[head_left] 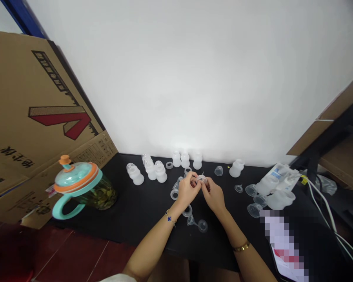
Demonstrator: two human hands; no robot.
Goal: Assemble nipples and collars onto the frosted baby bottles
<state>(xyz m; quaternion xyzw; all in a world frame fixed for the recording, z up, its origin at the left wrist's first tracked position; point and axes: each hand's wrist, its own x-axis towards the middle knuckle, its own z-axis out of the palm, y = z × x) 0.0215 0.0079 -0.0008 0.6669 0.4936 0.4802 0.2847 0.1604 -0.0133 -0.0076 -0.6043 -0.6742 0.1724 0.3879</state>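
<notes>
My left hand [188, 188] and my right hand [214, 194] meet over the black table, fingers closed around the rim of a whitish bottle ring [201, 179]. A thin pointed tip stands up just behind the ring; I cannot tell what it belongs to. Beside my left hand lie several loose rings, one white ring [174, 194] among them, and clear nipples. Below my hands are another ring [187, 210], a clear nipple [191, 220] and a clear round piece [202, 225]. Behind stand white bottles without caps [197, 161]. A clear dome cap [219, 170] sits to the right.
Capped bottles [161, 172] stand left of centre. A large tea jug [76, 184] and a cardboard box [26, 117] are at the left. To the right are an open bottle [237, 167], clear funnel-like pieces [255, 210], a bag of bottles [278, 178], white cables [326, 203] and a phone [285, 250].
</notes>
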